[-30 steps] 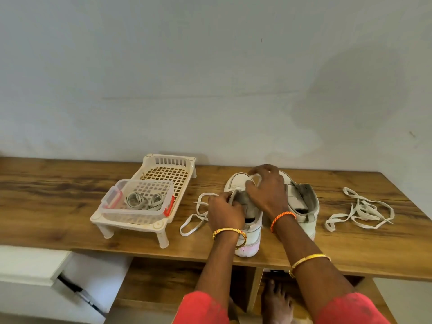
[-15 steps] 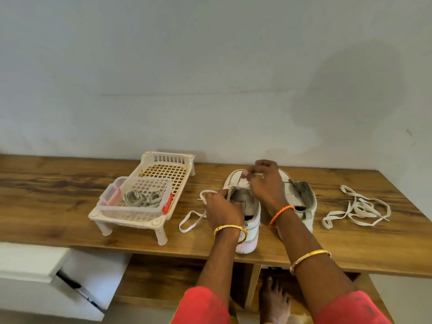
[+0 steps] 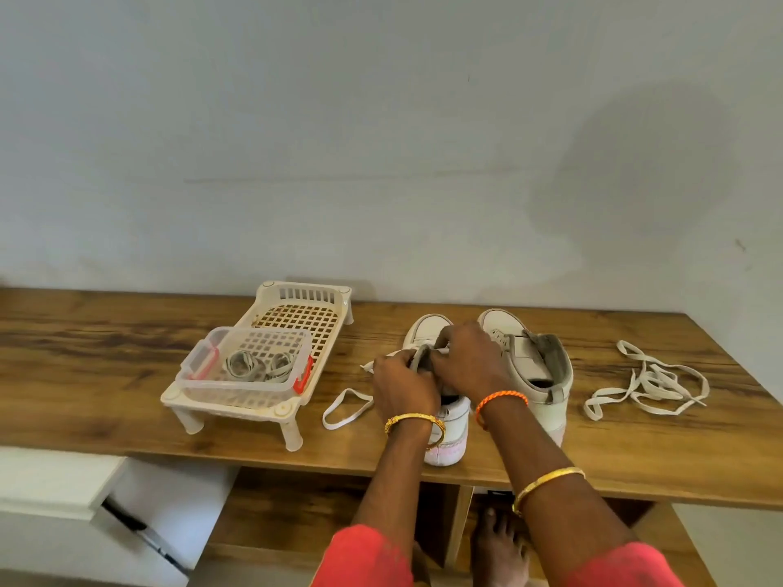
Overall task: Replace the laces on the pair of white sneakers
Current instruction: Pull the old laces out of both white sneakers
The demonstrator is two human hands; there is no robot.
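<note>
Two white sneakers stand side by side on the wooden table, toes toward the wall. Both my hands work over the left sneaker (image 3: pixel 447 421). My left hand (image 3: pixel 402 385) grips its grey tongue and upper edge. My right hand (image 3: pixel 468 360) pinches a white lace at the eyelets. That lace (image 3: pixel 345 410) trails in a loop onto the table left of the shoe. The right sneaker (image 3: pixel 531 368) has no lace and its tongue stands open. A loose pile of white laces (image 3: pixel 648 385) lies to the right.
A cream slatted rack (image 3: pixel 296 315) on short legs stands at the left, bearing a clear tub (image 3: pixel 245 374) with red clips that holds coiled laces. The wall runs close behind the table. A shelf and a bare foot (image 3: pixel 500 548) show below the table's front edge.
My right hand has come back from the toe end toward the tongue. My left hand has shifted a little nearer the shoe's opening. The lace loop on the table lies shorter.
</note>
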